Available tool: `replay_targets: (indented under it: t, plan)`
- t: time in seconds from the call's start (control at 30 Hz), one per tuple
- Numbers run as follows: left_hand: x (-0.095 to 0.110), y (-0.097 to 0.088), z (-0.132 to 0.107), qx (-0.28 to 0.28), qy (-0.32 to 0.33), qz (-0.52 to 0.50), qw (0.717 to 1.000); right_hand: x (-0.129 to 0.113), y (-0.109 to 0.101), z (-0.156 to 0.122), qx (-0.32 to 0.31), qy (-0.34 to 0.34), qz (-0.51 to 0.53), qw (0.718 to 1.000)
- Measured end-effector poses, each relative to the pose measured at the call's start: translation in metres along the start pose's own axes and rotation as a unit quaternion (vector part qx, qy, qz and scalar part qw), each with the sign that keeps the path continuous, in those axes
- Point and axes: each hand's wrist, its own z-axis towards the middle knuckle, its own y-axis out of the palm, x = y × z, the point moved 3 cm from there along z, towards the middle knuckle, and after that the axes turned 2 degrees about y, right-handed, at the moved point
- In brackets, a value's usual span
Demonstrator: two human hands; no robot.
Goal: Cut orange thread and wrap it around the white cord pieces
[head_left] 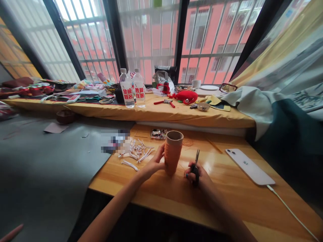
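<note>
A wearer's view looks down on a wooden surface (227, 176) below a barred window (148, 37). At its near part, between 2 bare hands, a cardboard tube (174, 153) stands upright, open end up, wound with orange thread (172, 157) below a bare rim. The left hand (155, 164) has its grip clasped around the tube's left side. The right hand (202, 173), just beside it, has its grip curled around black-handled scissors (195, 171), blades pointing up and away from the wearer. A fine strand seems to run between tube and right hand, though it is too thin to be sure.

Left of the tube lie cut white cords (137, 149); to the right, a white phone (248, 166) with its charging cable (285, 203) attached. Behind, 2 water bottles (127, 90) and red-handled pliers (164, 102) rest on a cloth-covered ledge (106, 112).

The likeliest trouble is slack: were the left hand's grip to loosen, the tube could turn and the winding slip. A swing of the scissors towards the tube might nick the thread, and a forearm catching the cable could drag the phone.
</note>
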Motion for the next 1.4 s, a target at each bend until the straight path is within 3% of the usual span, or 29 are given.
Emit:
replay_targets:
  t: [0.1,0.2,0.27,0.47,0.6,0.67,0.73,0.83,0.9,0.93,1.0,1.1,1.13,1.2,1.23,1.3,1.33,1.4]
  plan:
    - [0.004,0.013,-0.007,0.028,0.047,0.102,0.993,-0.004,-0.002,-0.009,-0.028,-0.013,-0.013,0.999]
    - [0.003,0.020,-0.012,0.090,0.024,0.221,0.971,-0.008,-0.003,-0.018,-0.056,-0.024,-0.030,0.998]
    - [0.003,0.018,-0.014,0.096,0.003,0.262,0.960,-0.011,-0.004,-0.025,-0.053,-0.026,-0.036,0.998]
    - [-0.003,0.000,-0.020,0.106,0.000,0.231,0.967,-0.012,-0.013,-0.036,-0.025,-0.015,-0.055,0.998]
    - [0.004,-0.008,-0.012,0.125,0.035,0.251,0.959,-0.006,-0.020,-0.034,-0.041,-0.036,0.003,0.999]
    - [0.024,-0.011,-0.006,0.102,0.089,0.306,0.942,-0.006,-0.023,-0.029,-0.052,-0.042,0.069,0.995]
    - [0.050,-0.011,0.000,0.028,0.139,0.367,0.919,-0.009,-0.026,-0.022,-0.051,-0.044,0.123,0.990]
    - [0.087,-0.009,0.008,-0.060,0.148,0.441,0.883,-0.021,-0.028,-0.011,-0.012,-0.057,0.124,0.991]
    - [0.106,0.000,0.013,-0.126,0.169,0.525,0.825,-0.031,-0.027,-0.005,-0.010,-0.058,0.107,0.993]
    - [0.113,0.005,0.014,-0.155,0.191,0.582,0.775,-0.037,-0.026,-0.003,-0.018,-0.061,0.103,0.993]
    - [0.116,0.019,0.016,-0.202,0.245,0.693,0.647,-0.047,-0.023,-0.002,-0.040,-0.086,0.087,0.992]
    - [0.098,0.038,0.016,-0.231,0.329,0.790,0.462,-0.053,-0.013,-0.005,-0.073,-0.144,-0.003,0.987]
    - [0.088,0.044,0.015,-0.231,0.356,0.804,0.416,-0.050,-0.007,-0.006,-0.081,-0.155,-0.043,0.984]
    - [0.069,0.054,0.015,-0.227,0.397,0.812,0.363,-0.039,0.004,-0.007,-0.078,-0.161,-0.106,0.978]
    - [0.062,0.057,0.014,-0.218,0.404,0.813,0.357,-0.033,0.008,-0.007,-0.062,-0.166,-0.109,0.978]
    - [0.056,0.059,0.011,-0.205,0.409,0.797,0.395,-0.021,0.014,-0.008,-0.047,-0.169,-0.113,0.978]
    - [0.056,0.058,0.007,-0.206,0.412,0.770,0.440,-0.016,0.015,-0.008,-0.041,-0.165,-0.109,0.979]
    - [0.060,0.050,-0.005,-0.237,0.413,0.675,0.564,-0.009,0.016,-0.007,-0.037,-0.152,-0.095,0.983]
